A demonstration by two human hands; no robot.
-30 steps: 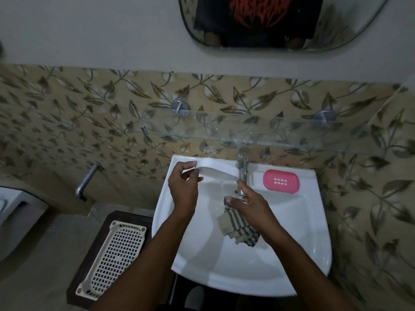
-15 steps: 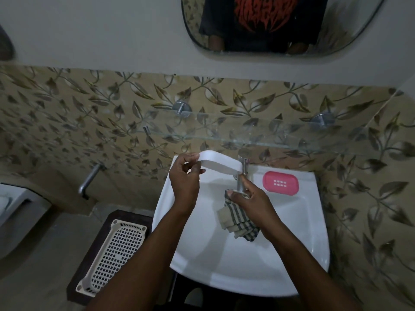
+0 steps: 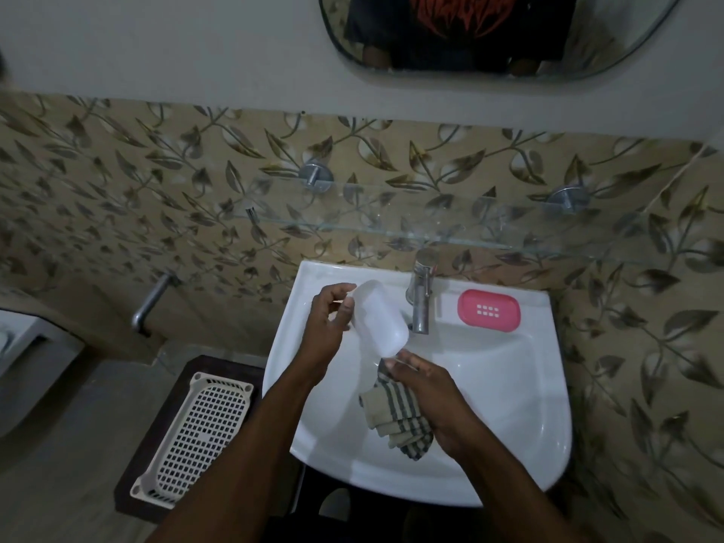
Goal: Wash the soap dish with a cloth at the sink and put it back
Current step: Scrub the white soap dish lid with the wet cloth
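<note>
Both hands busy: left hand (image 3: 327,331) grips soap dish (image 3: 378,322), right hand (image 3: 427,393) w/ cloth (image 3: 395,415).

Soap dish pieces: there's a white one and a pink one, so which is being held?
The white piece, in the left hand above the basin. The pink one lies untouched right of the tap.

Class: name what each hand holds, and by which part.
Left hand: white plastic soap dish, by its upper end. Right hand: striped beige cloth, by its top.
</note>
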